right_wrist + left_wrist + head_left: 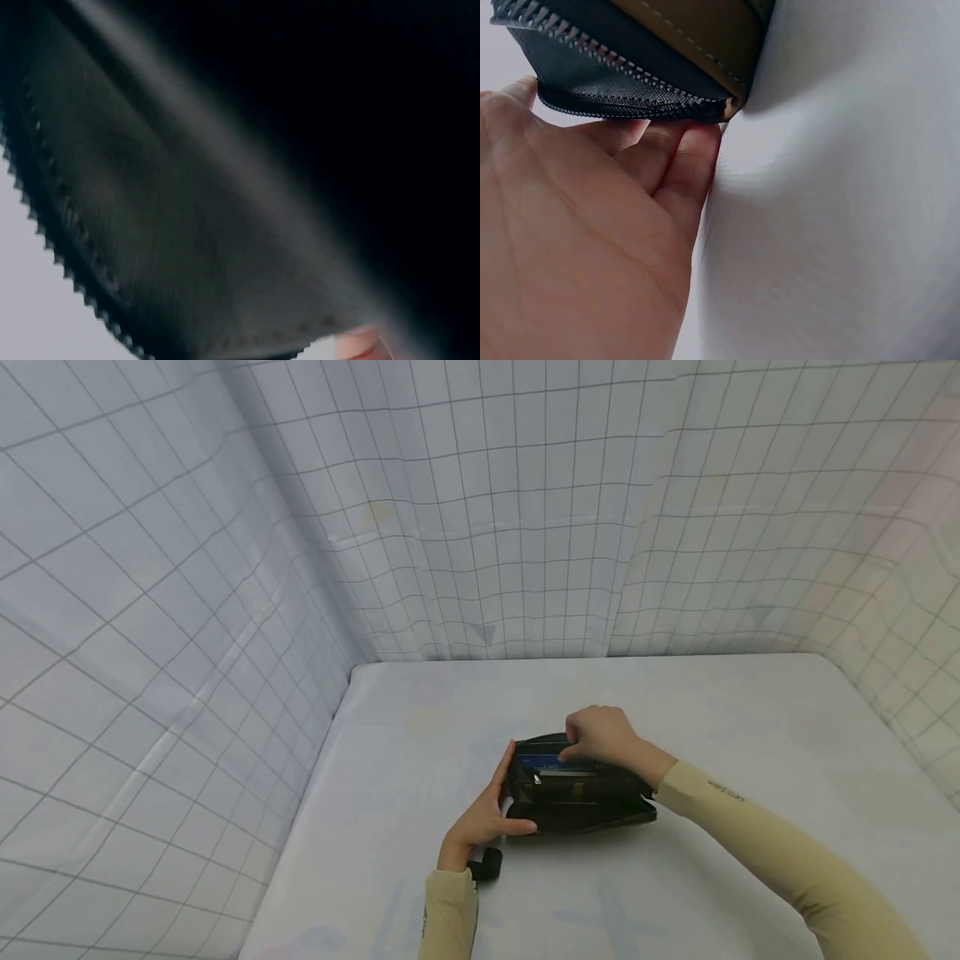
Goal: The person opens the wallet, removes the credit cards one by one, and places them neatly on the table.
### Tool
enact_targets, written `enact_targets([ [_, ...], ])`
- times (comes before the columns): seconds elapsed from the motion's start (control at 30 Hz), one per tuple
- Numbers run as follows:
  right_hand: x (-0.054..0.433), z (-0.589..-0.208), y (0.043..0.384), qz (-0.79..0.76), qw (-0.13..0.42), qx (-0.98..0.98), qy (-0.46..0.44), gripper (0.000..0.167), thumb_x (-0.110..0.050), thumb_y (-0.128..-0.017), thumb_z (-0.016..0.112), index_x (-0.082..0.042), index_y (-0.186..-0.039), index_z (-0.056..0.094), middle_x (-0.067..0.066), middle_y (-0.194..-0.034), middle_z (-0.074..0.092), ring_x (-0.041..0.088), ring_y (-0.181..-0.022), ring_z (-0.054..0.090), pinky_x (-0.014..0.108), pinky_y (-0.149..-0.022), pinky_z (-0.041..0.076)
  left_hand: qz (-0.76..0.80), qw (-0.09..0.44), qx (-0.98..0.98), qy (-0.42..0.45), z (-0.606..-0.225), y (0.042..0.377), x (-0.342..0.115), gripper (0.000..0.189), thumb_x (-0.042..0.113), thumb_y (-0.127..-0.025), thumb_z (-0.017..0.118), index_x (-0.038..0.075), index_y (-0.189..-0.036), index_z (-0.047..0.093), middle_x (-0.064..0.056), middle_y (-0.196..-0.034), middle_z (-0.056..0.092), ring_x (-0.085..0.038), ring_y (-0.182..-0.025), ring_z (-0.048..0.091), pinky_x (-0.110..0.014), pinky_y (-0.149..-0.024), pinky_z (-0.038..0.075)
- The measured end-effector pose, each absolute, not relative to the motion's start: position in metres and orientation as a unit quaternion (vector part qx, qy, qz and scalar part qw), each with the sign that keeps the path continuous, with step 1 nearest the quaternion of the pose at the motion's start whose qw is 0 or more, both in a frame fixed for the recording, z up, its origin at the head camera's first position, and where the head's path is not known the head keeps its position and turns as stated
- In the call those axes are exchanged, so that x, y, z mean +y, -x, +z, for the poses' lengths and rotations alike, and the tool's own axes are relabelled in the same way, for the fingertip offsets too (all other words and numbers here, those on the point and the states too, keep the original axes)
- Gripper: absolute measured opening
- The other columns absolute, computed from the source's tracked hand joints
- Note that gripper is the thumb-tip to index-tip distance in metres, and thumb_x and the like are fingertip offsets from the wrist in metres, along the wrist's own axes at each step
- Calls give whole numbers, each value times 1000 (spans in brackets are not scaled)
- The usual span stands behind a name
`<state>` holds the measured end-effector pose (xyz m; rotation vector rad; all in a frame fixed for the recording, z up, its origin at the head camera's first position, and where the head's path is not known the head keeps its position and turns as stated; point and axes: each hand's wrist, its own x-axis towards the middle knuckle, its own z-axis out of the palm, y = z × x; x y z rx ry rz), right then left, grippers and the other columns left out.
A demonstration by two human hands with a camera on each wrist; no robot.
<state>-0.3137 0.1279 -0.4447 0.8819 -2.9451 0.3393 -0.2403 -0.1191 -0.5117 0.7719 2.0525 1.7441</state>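
Note:
A black zip-around wallet point(577, 818) lies spread open on the white cloth, a blue card point(536, 762) showing inside near its far side. Across its middle runs a zipped pocket with a silver pull point(537, 779). My left hand point(480, 818) holds the wallet's left end, thumb along the near flap and fingers at the end; the left wrist view shows fingertips point(697, 146) against its zipper-edged corner. At the far edge, my right hand point(603, 735) has curled fingers, with the thumb reaching inside beside the blue card. Dark wallet lining point(165, 210) fills the right wrist view.
White cloth covers the table point(405, 760). Grid-patterned white curtains point(480, 527) stand behind it and along both sides. A small black device point(486, 864) sits at my left wrist.

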Motion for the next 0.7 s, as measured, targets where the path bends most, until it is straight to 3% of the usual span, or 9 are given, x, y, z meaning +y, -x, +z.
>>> enact_targets([
  [0.3,130,-449,317,143,15,-941,-306,38,-45,-74,78,-23,-62,49,-12,-57,44,7,-50,41,26,-47,31,614,166,721,-275,-513,240,-121,119,34,-77,81,29,-152,-11,-3,-157,-10,-25,-142,5,-53,-109,14],
  [0.5,134,-450,318,153,15,-927,-341,37,-43,-78,76,-25,-65,47,-13,-58,42,6,-51,39,26,-47,29,616,167,719,-274,-512,239,-120,120,34,-77,81,29,-151,-13,-7,-157,-2,-26,-141,14,-52,-108,15],
  [0.7,134,-450,320,159,4,-920,-358,35,-41,-80,75,-25,-66,47,-14,-59,42,5,-51,40,26,-48,30,612,171,725,-267,-510,239,-120,119,35,-77,81,33,-150,-13,-8,-157,0,-25,-141,12,-53,-109,14],
])
